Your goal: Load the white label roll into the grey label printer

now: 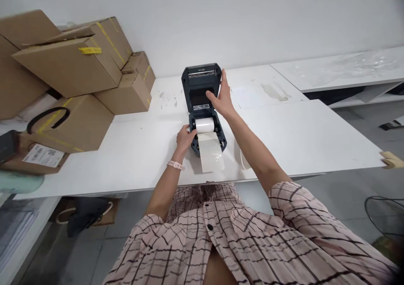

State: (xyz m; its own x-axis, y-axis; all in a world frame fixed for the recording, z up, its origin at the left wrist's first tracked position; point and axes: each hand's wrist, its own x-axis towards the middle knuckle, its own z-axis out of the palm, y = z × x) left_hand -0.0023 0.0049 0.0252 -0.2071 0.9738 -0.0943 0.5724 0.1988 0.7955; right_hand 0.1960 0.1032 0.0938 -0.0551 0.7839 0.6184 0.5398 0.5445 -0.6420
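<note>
A dark label printer [222, 135] sits on the white table with its lid [187, 85] raised. Inside lies a white label roll [204, 125], and a strip of labels [211, 155] runs from it over the printer's front toward me. My left hand [184, 138] grips the printer's left side, thumb at the inner edge beside the roll. At the lid's right edge is my right hand [223, 97], its thumb on the inner face and its fingers along the outside. Partly hidden by my right forearm, a curled white strip [244, 160] rests on the table.
Cardboard boxes [67, 66] are piled on the left of the table [142, 158]. A black curved band [47, 116] and a green roll [20, 182] lie near them. Clear plastic [353, 66] lies on the surface at the back right. A wall stands behind.
</note>
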